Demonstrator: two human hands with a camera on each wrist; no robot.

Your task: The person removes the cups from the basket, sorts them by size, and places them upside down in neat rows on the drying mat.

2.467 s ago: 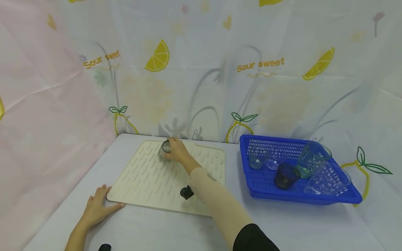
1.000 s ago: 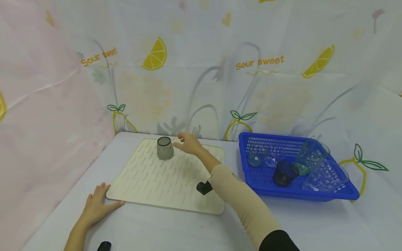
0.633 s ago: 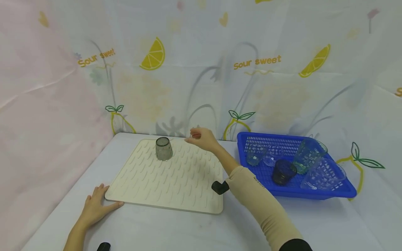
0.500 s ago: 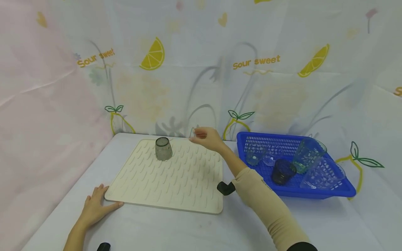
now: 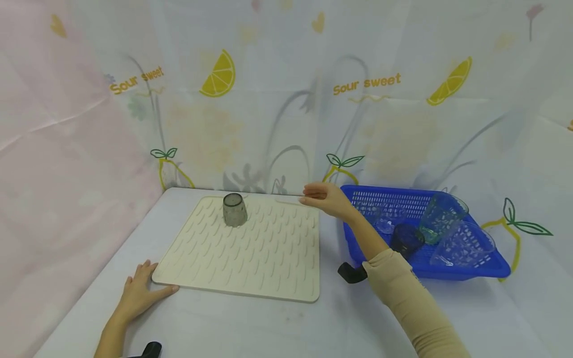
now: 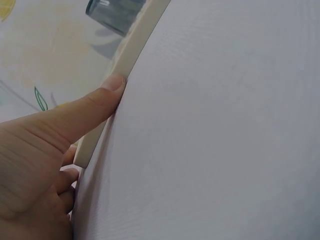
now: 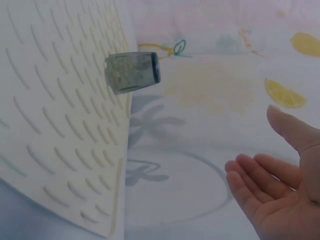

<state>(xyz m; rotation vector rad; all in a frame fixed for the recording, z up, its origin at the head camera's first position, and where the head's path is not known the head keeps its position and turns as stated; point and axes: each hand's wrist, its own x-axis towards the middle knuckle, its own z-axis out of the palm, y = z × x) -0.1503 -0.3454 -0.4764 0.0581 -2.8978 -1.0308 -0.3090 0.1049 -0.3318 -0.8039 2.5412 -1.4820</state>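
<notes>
A smoky grey glass (image 5: 235,211) stands upside down near the back left of the cream ridged drying mat (image 5: 259,263); the right wrist view shows the same glass (image 7: 131,71) from the side. My left hand (image 5: 138,294) rests at the mat's front left corner, its thumb along the front edge and its fingers by the left side. In the left wrist view the thumb (image 6: 95,107) touches the mat's rim. My right hand (image 5: 328,200) is in the air between the mat and the blue basket (image 5: 376,275), fingers loosely bent, holding nothing.
Inside the basket lie a dark tumbler (image 5: 406,240), a greenish glass (image 5: 443,217), a large clear glass (image 5: 463,243) and smaller clear glasses (image 5: 389,217). A printed cloth (image 5: 277,124) hangs behind the white table (image 5: 250,328).
My right hand has let go of the grey glass, leaving it on the mat, and has moved right to the basket's left edge. My left hand has stayed at the mat corner.
</notes>
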